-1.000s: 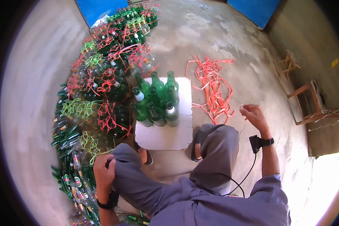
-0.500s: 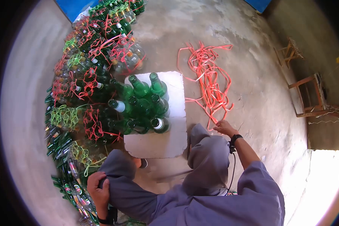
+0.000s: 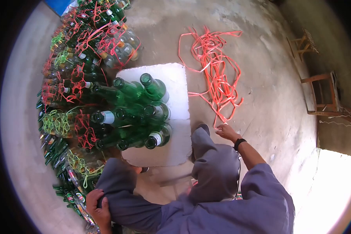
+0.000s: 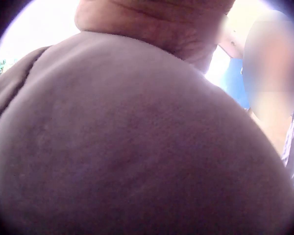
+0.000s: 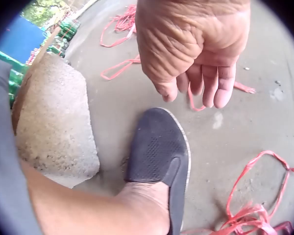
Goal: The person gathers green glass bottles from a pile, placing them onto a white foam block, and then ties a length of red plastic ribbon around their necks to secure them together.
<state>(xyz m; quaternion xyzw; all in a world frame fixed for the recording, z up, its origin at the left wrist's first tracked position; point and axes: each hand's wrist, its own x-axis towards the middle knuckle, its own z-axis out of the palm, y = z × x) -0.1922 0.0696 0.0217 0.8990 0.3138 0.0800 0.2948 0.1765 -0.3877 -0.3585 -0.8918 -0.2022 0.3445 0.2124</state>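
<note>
Red plastic strapping [image 3: 214, 70] lies in a tangled heap on the floor, right of a white board [image 3: 179, 136]. My right hand [image 3: 228, 132] is at the heap's near end; in the right wrist view the hand [image 5: 196, 44] hangs with its fingers down over a red strand [image 5: 193, 100], and whether it grips the strand cannot be told. Several green bottles [image 3: 154, 89] stand grouped on the board. My left hand [image 3: 98, 206] rests on the left knee, its fingers bent over the grey trousers [image 4: 127, 127].
Many bottles in red and green strapping [image 3: 62, 89] fill the floor on the left, with loose bottles [image 3: 58, 150] nearer. Wooden frames [image 3: 321, 93] stand by the right wall. A dark shoe [image 5: 157, 144] is beside the board.
The head view has shifted towards the strapping and bottles. My right hand has come down and inward from beside the heap to its near end. My left hand stays on the knee.
</note>
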